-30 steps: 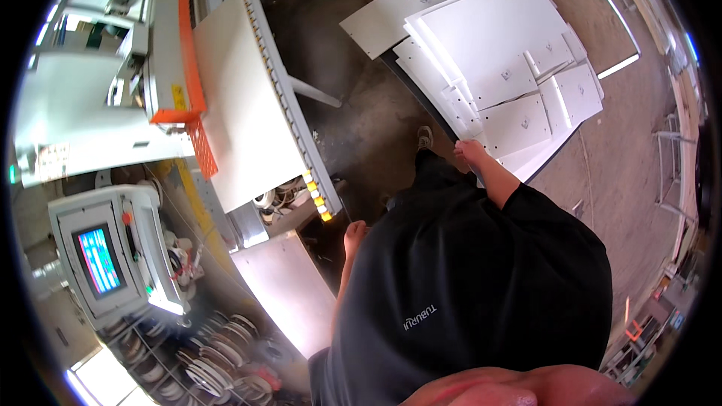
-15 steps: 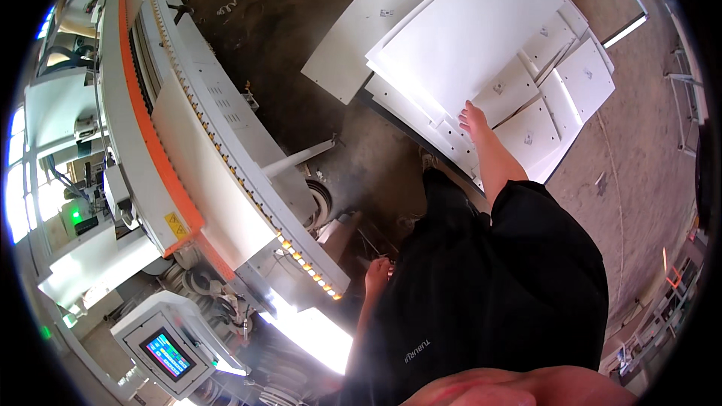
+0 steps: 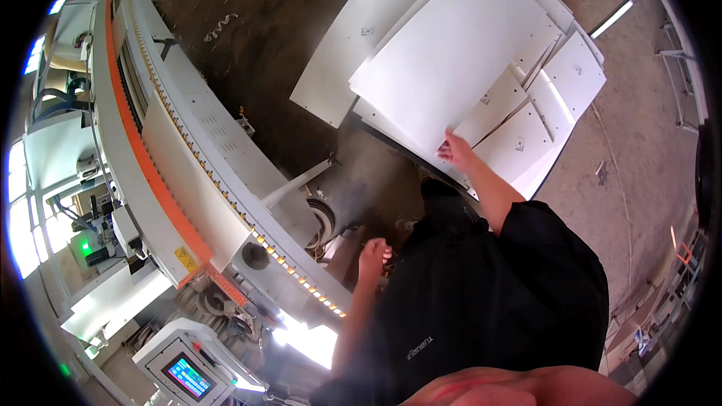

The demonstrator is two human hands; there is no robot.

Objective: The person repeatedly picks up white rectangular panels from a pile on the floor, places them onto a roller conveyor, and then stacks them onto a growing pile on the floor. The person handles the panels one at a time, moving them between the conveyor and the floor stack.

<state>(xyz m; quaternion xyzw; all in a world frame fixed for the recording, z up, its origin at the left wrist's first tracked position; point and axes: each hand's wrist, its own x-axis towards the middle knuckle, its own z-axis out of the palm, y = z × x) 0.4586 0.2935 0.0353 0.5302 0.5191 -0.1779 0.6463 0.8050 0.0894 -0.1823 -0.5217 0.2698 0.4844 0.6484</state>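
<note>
A large white panel (image 3: 451,45) lies on top of a stack of white drilled boards (image 3: 515,139) ahead of me to the right. My right hand (image 3: 456,150) is at the panel's near corner, its fingers bent around the edge; the fingertips are partly hidden. My left hand (image 3: 374,257) hangs low beside my dark clothing, fingers curled in, between me and the long machine. Whether anything small is inside those curled fingers cannot be made out.
The long machine (image 3: 169,203) with an orange strip runs along the left, a pale board (image 3: 192,173) lying on it. A control screen (image 3: 188,376) stands at lower left. A metal support arm (image 3: 301,180) juts toward me. Shavings (image 3: 220,26) lie on the floor.
My right hand has moved from the panel's top to its near corner and its fingers have bent. My left hand has risen slightly. The pale board has shifted along the machine, uncovering a dark round part.
</note>
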